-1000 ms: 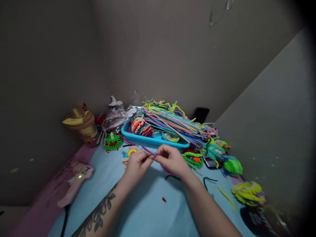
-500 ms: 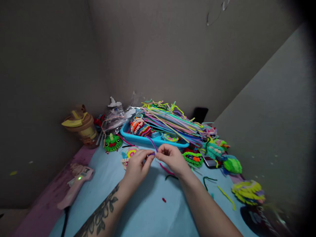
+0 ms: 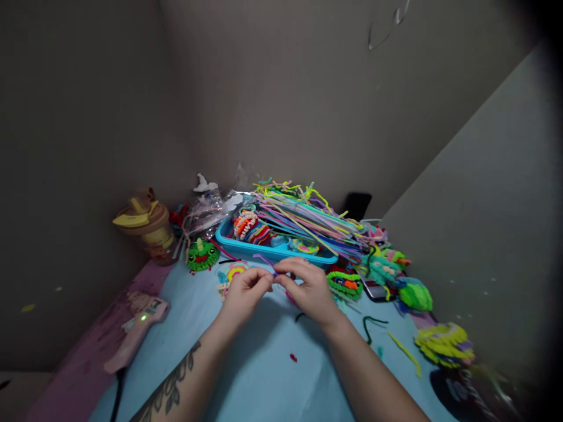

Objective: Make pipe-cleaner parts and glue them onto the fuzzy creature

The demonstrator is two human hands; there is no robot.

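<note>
Purple stem: a thin, fuzzy purple pipe cleaner (image 3: 264, 260) sits where the two sets of fingertips meet, above the pale blue cloth (image 3: 272, 375) and in front of the bright blue plastic tray (image 3: 246, 245).
Left hand (image 3: 244, 291): thumb and forefinger are pinched together on the stem, their tips nearly meeting the other hand's.
Right hand (image 3: 310, 291): thumb and forefinger are clamped on the stem too; its gripped part is mostly hidden.
Free end: it sticks out past the fingertips on their far side, toward the tray.
Long axis: the visible length slants away and leftward from the fingers, bending nearly level toward its tip.
Beside the right hand: a green fuzzy ornament with an orange patch (image 3: 345, 284) lies near the wrist.
</note>
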